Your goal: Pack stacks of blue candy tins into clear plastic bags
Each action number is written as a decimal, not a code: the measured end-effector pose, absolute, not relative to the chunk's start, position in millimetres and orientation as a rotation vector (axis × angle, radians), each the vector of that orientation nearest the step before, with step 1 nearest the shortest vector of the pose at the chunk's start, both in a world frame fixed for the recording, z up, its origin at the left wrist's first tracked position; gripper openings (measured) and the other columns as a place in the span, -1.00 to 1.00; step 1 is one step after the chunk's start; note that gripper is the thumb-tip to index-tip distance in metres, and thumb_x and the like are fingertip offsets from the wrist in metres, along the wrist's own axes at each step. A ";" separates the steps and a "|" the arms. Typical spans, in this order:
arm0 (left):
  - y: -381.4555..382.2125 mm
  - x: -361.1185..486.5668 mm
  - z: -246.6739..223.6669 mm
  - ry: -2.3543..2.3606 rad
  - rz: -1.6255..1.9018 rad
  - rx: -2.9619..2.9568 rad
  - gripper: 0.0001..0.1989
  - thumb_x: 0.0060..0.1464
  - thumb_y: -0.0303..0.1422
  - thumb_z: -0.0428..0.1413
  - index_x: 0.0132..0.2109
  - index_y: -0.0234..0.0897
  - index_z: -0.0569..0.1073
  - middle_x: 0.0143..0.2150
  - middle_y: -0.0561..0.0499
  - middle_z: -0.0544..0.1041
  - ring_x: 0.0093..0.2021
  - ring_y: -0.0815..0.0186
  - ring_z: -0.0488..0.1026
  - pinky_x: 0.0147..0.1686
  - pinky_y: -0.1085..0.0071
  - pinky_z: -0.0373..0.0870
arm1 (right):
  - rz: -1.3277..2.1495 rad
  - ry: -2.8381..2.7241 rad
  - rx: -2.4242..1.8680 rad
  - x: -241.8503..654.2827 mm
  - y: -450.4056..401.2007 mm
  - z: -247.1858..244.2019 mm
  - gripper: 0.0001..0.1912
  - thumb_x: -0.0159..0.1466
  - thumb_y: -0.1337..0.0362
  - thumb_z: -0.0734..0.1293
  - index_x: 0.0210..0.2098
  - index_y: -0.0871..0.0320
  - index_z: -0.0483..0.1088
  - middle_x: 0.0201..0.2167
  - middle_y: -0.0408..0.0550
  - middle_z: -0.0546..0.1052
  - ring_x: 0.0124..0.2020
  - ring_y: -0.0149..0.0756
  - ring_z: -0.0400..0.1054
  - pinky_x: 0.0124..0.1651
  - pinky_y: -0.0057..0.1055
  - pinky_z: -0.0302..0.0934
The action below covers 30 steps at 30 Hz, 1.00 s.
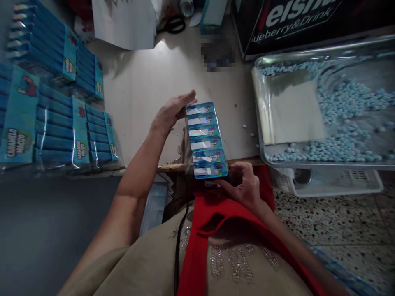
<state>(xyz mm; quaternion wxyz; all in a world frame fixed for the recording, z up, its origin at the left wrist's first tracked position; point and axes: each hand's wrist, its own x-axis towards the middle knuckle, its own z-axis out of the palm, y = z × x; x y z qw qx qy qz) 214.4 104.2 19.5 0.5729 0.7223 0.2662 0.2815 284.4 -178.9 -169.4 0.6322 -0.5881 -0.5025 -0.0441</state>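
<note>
A clear-wrapped pack of blue candy boxes [206,142], stacked in a row, is held over the front edge of the table. My left hand [169,113] grips its far left corner, with the thumb stretched along the top and the other fingers partly hidden behind the pack. At the near right corner, my right hand [247,186] pinches the pack between thumb and bent fingers. Shiny film reflects across the box faces, and a loose fold of it shows on the left side.
Wrapped packs of blue boxes [55,123] are stacked at the left. To the right, a metal tray [262,153] holds blue and white candies and a pale sheet [291,111]. A black carton [308,24], scissors [174,24] and white paper [125,24] lie at the back.
</note>
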 end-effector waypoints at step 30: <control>111.4 236.8 13.6 0.383 0.681 1.808 -0.65 0.25 -0.11 0.37 -0.27 -0.31 0.54 -0.37 -0.02 0.49 -0.40 0.34 0.48 -0.34 0.38 0.47 | 0.015 -1.240 -1.254 306.5 -171.0 -155.2 -0.12 0.23 0.00 0.59 0.40 0.04 0.19 0.16 0.14 0.49 0.01 -0.15 0.54 0.00 -0.21 0.55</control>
